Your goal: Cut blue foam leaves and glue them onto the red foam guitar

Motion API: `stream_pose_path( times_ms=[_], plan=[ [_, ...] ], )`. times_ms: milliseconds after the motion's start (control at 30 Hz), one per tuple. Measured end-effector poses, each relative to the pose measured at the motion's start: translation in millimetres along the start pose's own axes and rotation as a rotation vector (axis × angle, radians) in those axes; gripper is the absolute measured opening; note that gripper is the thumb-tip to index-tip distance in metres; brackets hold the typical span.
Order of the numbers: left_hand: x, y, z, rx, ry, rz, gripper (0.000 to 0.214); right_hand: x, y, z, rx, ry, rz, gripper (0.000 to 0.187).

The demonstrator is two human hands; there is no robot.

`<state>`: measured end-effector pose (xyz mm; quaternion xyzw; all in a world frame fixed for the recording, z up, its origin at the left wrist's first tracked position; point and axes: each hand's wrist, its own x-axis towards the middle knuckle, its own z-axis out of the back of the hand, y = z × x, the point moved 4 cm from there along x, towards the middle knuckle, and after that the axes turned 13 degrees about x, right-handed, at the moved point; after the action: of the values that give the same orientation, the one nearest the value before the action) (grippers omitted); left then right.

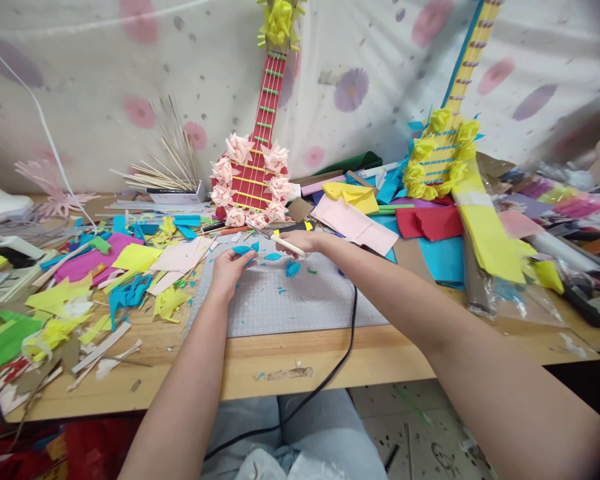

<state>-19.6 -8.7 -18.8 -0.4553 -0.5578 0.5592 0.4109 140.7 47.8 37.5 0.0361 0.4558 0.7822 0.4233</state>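
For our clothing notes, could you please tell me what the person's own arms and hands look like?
The left arm and right arm are bare as far as they show, with no sleeve, watch or bracelet visible. The left hand and right hand wear no gloves; rings or nail colour cannot be made out.

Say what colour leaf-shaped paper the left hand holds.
The leaf-shaped paper is blue, in the head view.

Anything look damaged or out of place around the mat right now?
Yes: a black cord trails over the cutting mat and table edge onto the lap, where it could snag. That edge also has a rough, discoloured patch, perhaps damage.
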Motion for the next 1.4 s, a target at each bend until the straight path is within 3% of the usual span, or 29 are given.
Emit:
stream_pose_path(
  times_ms=[133,533,833,967,1067,1167,1267,1400],
  plan=[
    [0.5,0.3,1.3,-0.018,0.001,0.001,0.031,-0.7,1.4,1.5,0.009,-0.051,-0.050,0.010],
    [1.9,-2.1,3.7,-0.066,-0.015,-0.014,0.029,7.6,7.7,10.9,-0.263,-0.130,-0.038,0.026],
    [3.5,-2.6,10.9,-0.092,-0.043,0.007,0.029,20.7,8.3,11.2,-0.154,-0.070,-0.001,0.022],
    [7.3,-6.1,28.2,-0.176,-0.179,0.004,0.021,26.5,6.3,17.0,-0.075,-0.068,-0.035,0.028],
    [10.5,-9.3,44.3,-0.268,-0.345,0.002,0.013,30.4,7.5,24.3,-0.243,-0.167,-0.054,0.039],
    [12.4,-11.0,52.6,-0.361,-0.435,0.016,0.010,37.6,9.5,24.9,-0.489,-0.283,-0.093,0.040],
    [12.7,-11.6,52.1,-0.423,-0.439,0.008,0.011,51.1,12.5,12.8,-0.617,-0.309,-0.051,0.031],
    [11.1,-11.2,45.0,-0.394,-0.381,-0.011,0.012,70.6,15.7,-5.4,-0.626,-0.346,0.060,0.029]
  ],
)
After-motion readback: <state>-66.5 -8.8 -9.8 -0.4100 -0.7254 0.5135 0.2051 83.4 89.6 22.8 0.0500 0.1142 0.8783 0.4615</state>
